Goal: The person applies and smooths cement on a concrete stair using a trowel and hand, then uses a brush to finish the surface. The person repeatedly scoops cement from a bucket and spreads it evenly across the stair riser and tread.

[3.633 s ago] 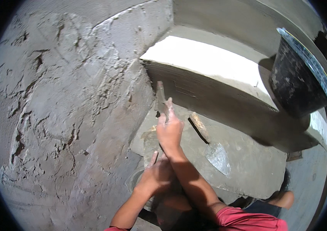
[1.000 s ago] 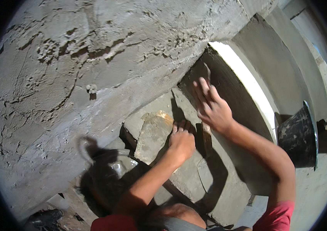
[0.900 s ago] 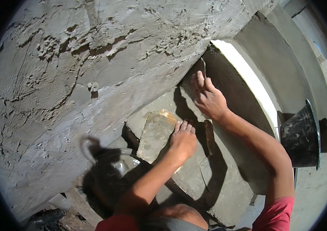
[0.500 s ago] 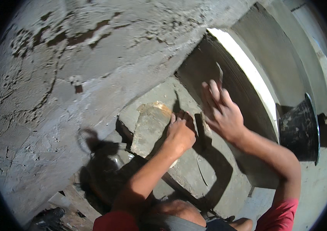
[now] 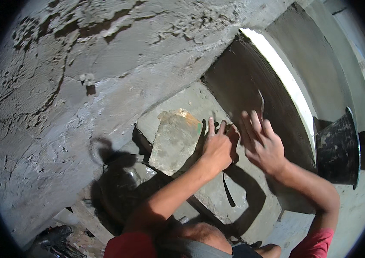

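Note:
My left hand (image 5: 220, 149) reaches over a grey cement step (image 5: 199, 96), fingers spread with the index finger stretched forward. Just to its left lies a flat, rough grey slab (image 5: 174, 144) with an orange stain along its far edge. My right hand (image 5: 263, 146) is raised close beside the left, near the dark damp step riser (image 5: 255, 64). Its fingers are fairly straight, and a thin metal blade (image 5: 262, 102) stands up from among them. The blade's handle is hidden by the hand, so I cannot tell the exact kind of tool.
A rough, cracked plaster wall (image 5: 70, 116) rises on the left. At the right stands a black, cement-stained bucket (image 5: 339, 148). A bright sunlit strip (image 5: 283, 71) runs along the edge above the dark riser. In shadow below the slab sits a dark rounded thing (image 5: 124, 185).
My left hand has moved right, away from the slab, and its fingers have spread. The right hand has come lower and slightly right with the blade, so both hands are nearer together.

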Demonstrator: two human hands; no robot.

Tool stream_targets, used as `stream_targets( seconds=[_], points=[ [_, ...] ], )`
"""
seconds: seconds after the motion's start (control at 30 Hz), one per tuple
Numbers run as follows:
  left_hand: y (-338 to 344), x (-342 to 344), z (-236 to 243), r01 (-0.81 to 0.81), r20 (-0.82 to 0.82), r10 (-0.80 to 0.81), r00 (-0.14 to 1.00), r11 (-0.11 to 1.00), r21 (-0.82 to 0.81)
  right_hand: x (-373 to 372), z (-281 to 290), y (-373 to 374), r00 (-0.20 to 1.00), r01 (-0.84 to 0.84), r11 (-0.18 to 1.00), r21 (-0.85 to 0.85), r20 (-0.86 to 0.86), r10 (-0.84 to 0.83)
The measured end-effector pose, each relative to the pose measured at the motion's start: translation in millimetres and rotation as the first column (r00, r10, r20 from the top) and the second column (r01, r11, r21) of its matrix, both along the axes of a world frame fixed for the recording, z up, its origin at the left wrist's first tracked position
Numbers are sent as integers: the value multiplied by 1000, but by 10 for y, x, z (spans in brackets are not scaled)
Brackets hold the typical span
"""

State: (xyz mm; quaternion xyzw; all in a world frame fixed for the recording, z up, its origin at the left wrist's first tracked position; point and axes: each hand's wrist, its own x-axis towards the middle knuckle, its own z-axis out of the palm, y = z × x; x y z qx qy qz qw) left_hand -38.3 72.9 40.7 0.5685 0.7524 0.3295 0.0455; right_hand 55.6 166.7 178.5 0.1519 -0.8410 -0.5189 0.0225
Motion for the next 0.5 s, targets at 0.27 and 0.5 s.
stream_targets(
  seconds=[0.27,0.5],
  points=[
    [-49,160,-49,116,16,-115,993,969,-218,-1322,-733,383,999,-16,983,182,44,8],
    [-267,170,4,69,5,-69,998,989,-132,-912,-495,108,940,210,972,103,252,-230]
  ],
)
